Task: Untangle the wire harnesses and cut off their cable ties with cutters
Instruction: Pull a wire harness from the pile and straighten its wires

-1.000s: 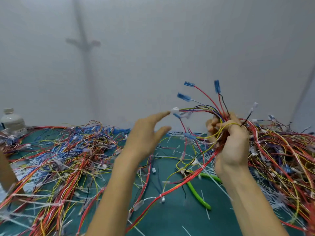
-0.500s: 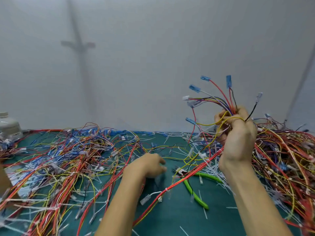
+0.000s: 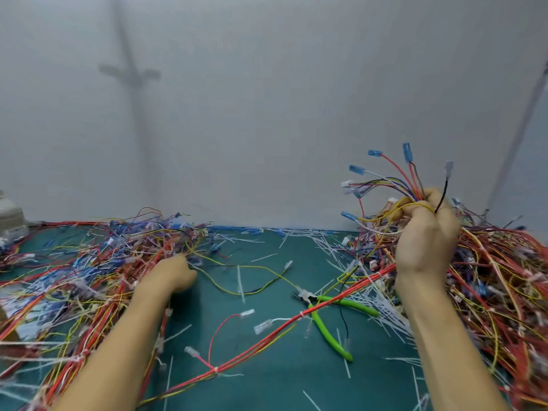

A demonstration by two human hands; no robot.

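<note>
My right hand [image 3: 424, 235] grips a bundle of wire harness [image 3: 394, 185], held raised at the right, with blue and white connectors fanning up and left. A long red and yellow strand [image 3: 267, 339] of it, bound with white cable ties, trails down-left across the green mat. That strand crosses the green-handled cutters [image 3: 327, 327], which lie untouched on the mat. My left hand [image 3: 173, 274] is low at the edge of the left wire pile [image 3: 89, 268]. Its fingers curl down over a loose yellow wire [image 3: 255, 266] that trails off to the right.
Another big tangle of wires [image 3: 504, 292] fills the right side of the mat. Cut white tie scraps [image 3: 382, 310] and loose terminal wires [image 3: 225, 324] litter the mat's [image 3: 281, 381] middle. A white bottle [image 3: 10, 215] stands at the far left, against the grey wall.
My left hand dropped from beside the raised bundle to the mat, then slid left to the pile's edge with the yellow wire trailing. My right hand stayed raised, holding the bundle.
</note>
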